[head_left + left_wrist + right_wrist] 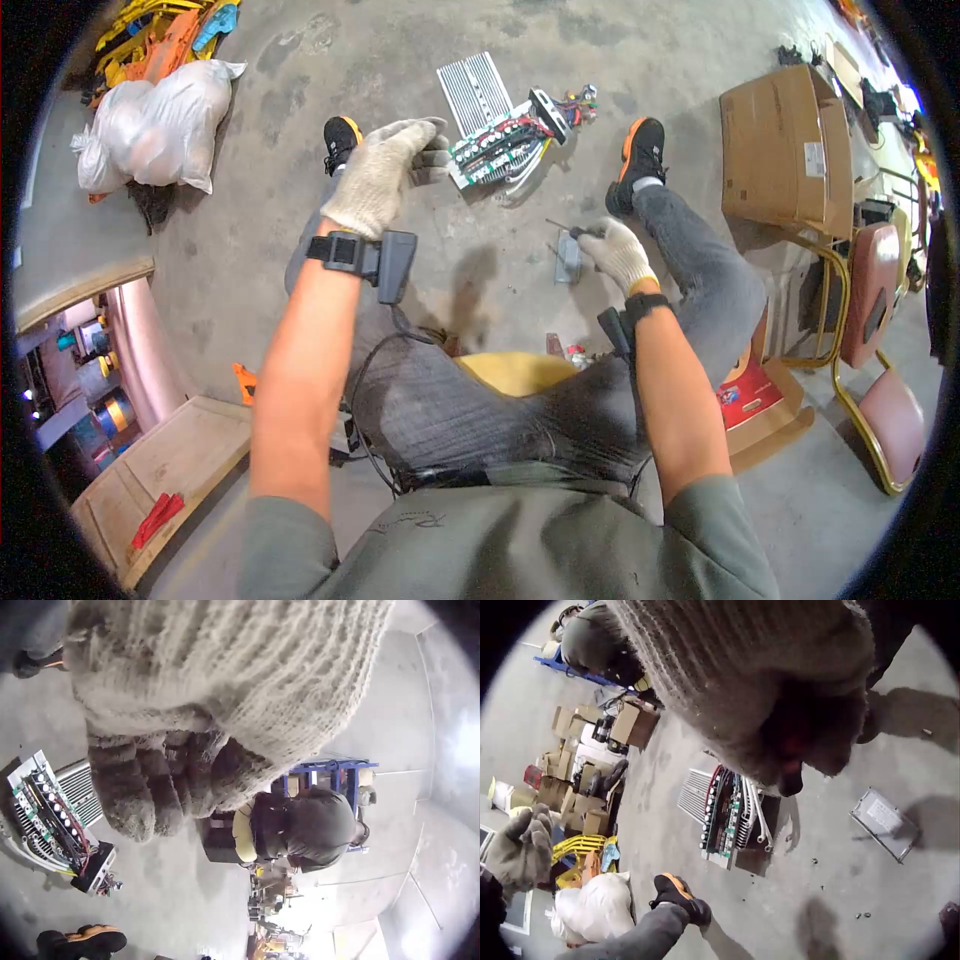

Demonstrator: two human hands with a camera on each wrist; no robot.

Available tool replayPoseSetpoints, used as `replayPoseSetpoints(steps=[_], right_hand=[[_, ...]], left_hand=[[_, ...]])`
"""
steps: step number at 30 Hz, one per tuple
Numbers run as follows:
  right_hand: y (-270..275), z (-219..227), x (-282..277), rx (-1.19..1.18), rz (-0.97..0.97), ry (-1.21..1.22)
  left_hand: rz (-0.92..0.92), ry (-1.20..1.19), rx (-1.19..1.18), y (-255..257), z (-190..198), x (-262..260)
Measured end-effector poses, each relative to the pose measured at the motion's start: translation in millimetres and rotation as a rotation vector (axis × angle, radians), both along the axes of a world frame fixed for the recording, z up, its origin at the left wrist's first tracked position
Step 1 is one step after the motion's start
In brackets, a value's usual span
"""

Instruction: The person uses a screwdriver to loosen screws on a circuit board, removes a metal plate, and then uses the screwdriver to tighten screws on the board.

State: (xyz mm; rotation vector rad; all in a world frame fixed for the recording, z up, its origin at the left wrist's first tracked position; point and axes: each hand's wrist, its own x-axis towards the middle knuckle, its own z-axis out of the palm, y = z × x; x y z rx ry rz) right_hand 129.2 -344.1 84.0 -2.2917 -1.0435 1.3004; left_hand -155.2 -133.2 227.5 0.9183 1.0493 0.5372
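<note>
My left hand [380, 175], in a knitted glove, is raised over the floor with its fingers loosely bent and nothing held. Beyond its fingertips lies an opened electronics unit [500, 145], with circuit boards, coloured wires, pale cables and a finned metal heatsink [475, 90]. The gloved right hand [615, 255] grips a screwdriver, whose thin shaft [556, 223] points left; the glove hides most of its handle. Close under that hand, a small grey metal case [568, 260] lies flat on the concrete; the right wrist view shows a printed label [885, 816] on it.
My shoes [642, 155] stand either side of the unit. A cardboard box [785, 150] and chairs [870, 295] are at right, white sacks [165, 125] at upper left. Small screws [862, 915] dot the floor. Another person [319, 829] sits farther off.
</note>
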Motion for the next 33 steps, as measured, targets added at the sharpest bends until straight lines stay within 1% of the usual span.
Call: replayPoseSetpoints(steps=[1,3,4,5,7,8,10,11,13,14,15,16,17,19,20,22,25,27,29,31,33], right_hand=[[-1,-7,-1,-0.007,-0.002,0.010],[3,-14,-6,0.059,0.150,-0.110],[5,-15,-11,0.023,0.096,-0.078],[6,-20,-14,0.019,0.095,-0.073],[8,-38,-23,-0.058,0.015,0.041],[8,-48,-26,-0.074,0.019,0.042],[5,-67,-36,-0.134,-0.043,0.152],[5,-71,-39,-0.165,-0.031,0.153],[9,-81,-44,-0.201,0.045,0.088],[10,-89,-47,-0.221,0.065,0.095],[9,-100,-47,-0.239,0.051,0.101],[11,-109,-50,-0.253,0.034,0.104],[16,-112,-54,-0.265,0.043,0.110],[20,-114,-56,-0.250,0.075,0.032],[22,-115,-57,-0.261,0.082,0.031],[26,-116,-58,-0.194,0.126,-0.047],[32,-113,-53,-0.180,0.107,0.001],[38,-89,-55,-0.202,0.082,0.019],[42,-73,-49,-0.195,0.048,0.019],[40,-62,-44,-0.157,0.138,-0.036],[36,-36,-42,-0.143,0.119,-0.050]], left_hand=[[-0.014,0.018,-0.001,-7,7,-5],[-0.027,0.038,-0.004,-20,11,-12],[-0.027,0.058,-0.040,-26,8,-16],[-0.025,0.080,-0.080,-33,3,-21],[-0.023,0.089,-0.126,-44,-15,-29],[0.005,0.076,-0.195,-47,-26,-31],[0.073,0.004,-0.325,-50,-56,-40],[0.088,0.005,-0.356,-51,-66,-42],[0.078,0.120,-0.310,-53,-83,-39],[0.075,0.151,-0.275,-48,-73,-28],[0.092,0.161,-0.292,-44,-63,-22],[0.071,0.169,-0.287,-37,-55,-17],[0.044,0.174,-0.281,-33,-51,-15],[0.089,0.155,-0.297,-31,-49,-14],[0.104,0.164,-0.307,-30,-45,-12],[0.123,0.170,-0.321,-28,-44,-12],[0.137,0.165,-0.311,-31,-45,-17],[0.154,0.137,-0.284,-30,-41,-15],[0.132,0.123,-0.257,-30,-46,-17],[0.108,0.109,-0.220,-32,-51,-20],[0.077,0.158,-0.232,-35,-56,-24]])
